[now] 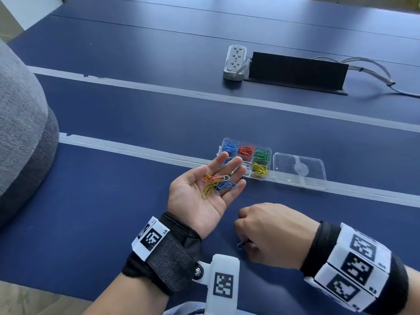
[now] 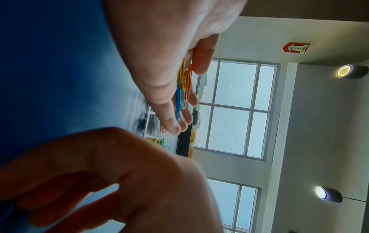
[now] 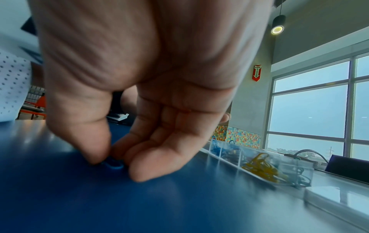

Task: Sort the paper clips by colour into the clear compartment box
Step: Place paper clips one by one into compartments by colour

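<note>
My left hand lies palm up and flat, just in front of the clear compartment box. Several loose paper clips rest on its palm: yellow, red, blue and silver; in the left wrist view the same paper clips lie along the fingers. The box holds sorted blue, red, green and yellow clips, and its near-left cells are hidden behind my fingers. My right hand is lower, knuckles up on the table, thumb and fingertips pinching a blue paper clip against the surface. The wrist view shows that blue paper clip between thumb and fingers.
The box's clear lid lies open flat to the right. A white power strip and a black cable flap sit further back. A grey cushion bulges in at the left. Grey tape strips cross the blue table.
</note>
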